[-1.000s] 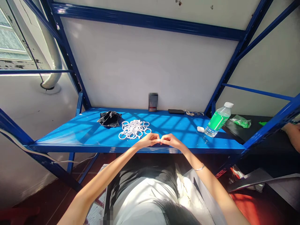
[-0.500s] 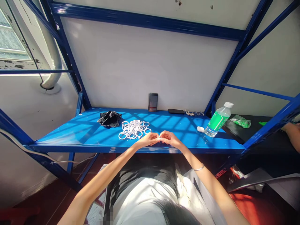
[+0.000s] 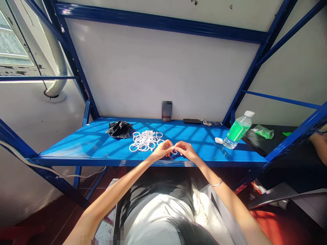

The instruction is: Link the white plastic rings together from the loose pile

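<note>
Close to the front edge of the blue table, my left hand and my right hand meet at the fingertips. Both pinch a small white ring, whose lower curve shows between them. The fingers hide its upper part. Just left of my left hand lies a loose pile of white rings, several overlapping one another. A crumpled black plastic bag rests behind and left of the pile.
At the right stands a water bottle with a green label, beside a small white case. Along the back are a dark upright device, a black phone and a bundled cable. Another person's arm shows at far right.
My left fingers have lifted and curled slightly. The white ring between my hands now shows below the fingertips, where before only a bit of white was visible.
</note>
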Tool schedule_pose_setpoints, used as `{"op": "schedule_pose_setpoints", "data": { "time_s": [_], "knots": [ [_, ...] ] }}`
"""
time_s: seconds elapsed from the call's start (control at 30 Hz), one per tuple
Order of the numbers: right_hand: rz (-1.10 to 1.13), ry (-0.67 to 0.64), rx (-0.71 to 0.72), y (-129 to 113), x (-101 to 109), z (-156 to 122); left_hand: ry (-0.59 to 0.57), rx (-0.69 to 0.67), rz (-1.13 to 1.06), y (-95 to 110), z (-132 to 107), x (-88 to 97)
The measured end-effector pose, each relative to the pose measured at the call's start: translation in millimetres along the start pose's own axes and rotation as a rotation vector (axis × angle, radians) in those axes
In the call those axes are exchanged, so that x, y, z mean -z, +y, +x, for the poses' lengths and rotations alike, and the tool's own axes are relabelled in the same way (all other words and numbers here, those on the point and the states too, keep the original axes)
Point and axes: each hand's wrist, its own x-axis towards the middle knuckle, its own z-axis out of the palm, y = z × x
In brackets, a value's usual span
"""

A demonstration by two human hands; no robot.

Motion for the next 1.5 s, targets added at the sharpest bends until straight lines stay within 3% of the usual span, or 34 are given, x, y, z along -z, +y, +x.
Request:
{"op": "schedule_pose_setpoints", "data": {
  "time_s": [0.17, 0.3, 0.63, 0.9, 1.07, 1.5],
  "knots": [
    [-0.069, 0.085, 0.007, 2, 1, 1, 0.010, 0.000, 0.041, 6, -4, -1.7],
    [-0.118, 0.127, 0.024, 3, 2, 1, 0.023, -0.048, 0.206, 8, -7, -2.7],
    [-0.203, 0.128, 0.045, 3, 0, 1, 0.137, -0.231, 0.550, -7, -3, -9.4],
    [-0.225, 0.137, 0.045, 4, 1, 2, 0.103, -0.156, 0.409, 0, -5, -5.7],
    [-0.228, 0.168, 0.044, 8, 2, 4, 0.154, -0.171, 0.361, 7, -6, -5.1],
    [-0.298, 0.176, 0.041, 5, 3, 5, 0.220, -0.135, 0.423, 3, -3, -5.4]
  ]
}}
